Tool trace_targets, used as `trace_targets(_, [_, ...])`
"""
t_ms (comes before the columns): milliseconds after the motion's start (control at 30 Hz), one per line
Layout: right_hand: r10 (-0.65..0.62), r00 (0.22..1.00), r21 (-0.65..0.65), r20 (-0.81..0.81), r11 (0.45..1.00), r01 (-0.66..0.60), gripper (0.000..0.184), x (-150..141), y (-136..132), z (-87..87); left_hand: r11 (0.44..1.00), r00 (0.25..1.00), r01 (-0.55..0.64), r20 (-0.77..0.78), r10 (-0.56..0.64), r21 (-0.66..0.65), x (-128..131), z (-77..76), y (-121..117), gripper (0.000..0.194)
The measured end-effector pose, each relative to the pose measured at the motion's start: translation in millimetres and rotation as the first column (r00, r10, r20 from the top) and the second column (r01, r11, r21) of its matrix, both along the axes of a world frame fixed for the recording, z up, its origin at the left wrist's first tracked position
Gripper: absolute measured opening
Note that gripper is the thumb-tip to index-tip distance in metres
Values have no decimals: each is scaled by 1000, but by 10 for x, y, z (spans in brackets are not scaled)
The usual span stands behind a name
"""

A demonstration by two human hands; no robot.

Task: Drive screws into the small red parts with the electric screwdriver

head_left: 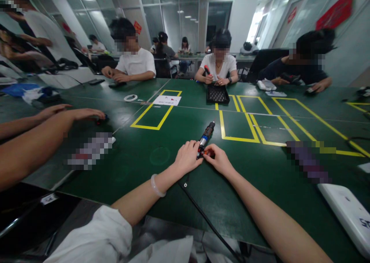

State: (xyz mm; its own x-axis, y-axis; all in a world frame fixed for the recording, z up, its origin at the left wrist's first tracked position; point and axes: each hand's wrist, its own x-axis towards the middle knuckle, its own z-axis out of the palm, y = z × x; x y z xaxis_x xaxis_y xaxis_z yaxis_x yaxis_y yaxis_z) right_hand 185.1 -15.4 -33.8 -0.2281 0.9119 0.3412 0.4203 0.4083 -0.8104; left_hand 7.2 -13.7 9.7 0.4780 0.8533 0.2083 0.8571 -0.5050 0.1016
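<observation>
On the green table lies a slim corded power tool (pixel 206 136), its thin tip pointing away from me. Silver, blue and dark parts show along its body, as if part of the casing is off. My left hand (pixel 188 155) is wrapped over its near end and holds it. Close against that same end, my right hand (pixel 216 157) pinches with thumb and forefinger; a bit of orange-red shows at the fingertips, too small to name. A black cable (pixel 202 213) runs from beneath my left hand toward my lap, with a small ring terminal (pixel 185 185) beside it.
Yellow tape outlines (pixel 241 140) mark the table. Across it, a person holds a red screwdriver (pixel 207 69) over a black tray (pixel 217 94). A paper sheet (pixel 167 100) lies left of that. A white power bank-like case (pixel 347 213) sits at right. A neighbour's arms (pixel 43 134) reach in from the left.
</observation>
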Motion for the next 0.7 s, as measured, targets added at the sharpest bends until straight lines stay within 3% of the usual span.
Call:
trace_targets(267, [11, 997, 88, 71, 996, -18, 4, 12, -13, 37, 1000, 1000, 14, -5, -14, 7, -12, 9, 1, 59])
trace_targets(467, [16, 997, 87, 73, 996, -23, 14, -2, -49, 55, 1000, 1000, 12, -1, -12, 16, -18, 1, -5, 57])
trace_targets(700, [-31, 997, 96, 67, 995, 25, 10, -2, -68, 72, 1000, 1000, -19, 1, 19, 21, 6, 1, 15, 56])
